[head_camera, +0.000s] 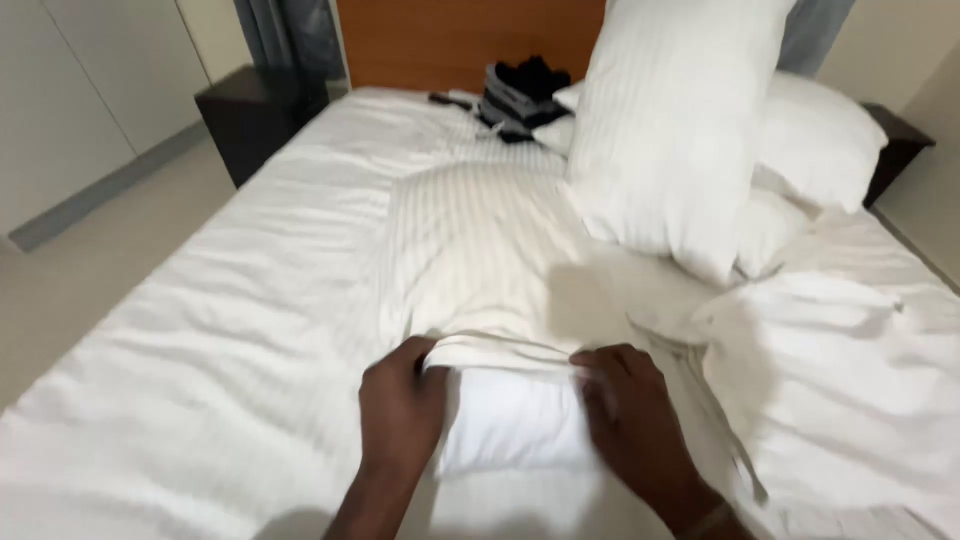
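While the pillow (515, 420) lies crosswise at the bed's (200, 330) near edge, both hands flank it. Left hand (400, 400) and right hand (630, 410) each pinch the striped pillowcase (470, 250) opening, which stretches far.

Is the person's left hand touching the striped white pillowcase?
Touching. The head view shows the left hand gripping the striped white pillowcase at its open edge.

No packages, labels, signs or screens can be made out anywhere in view.
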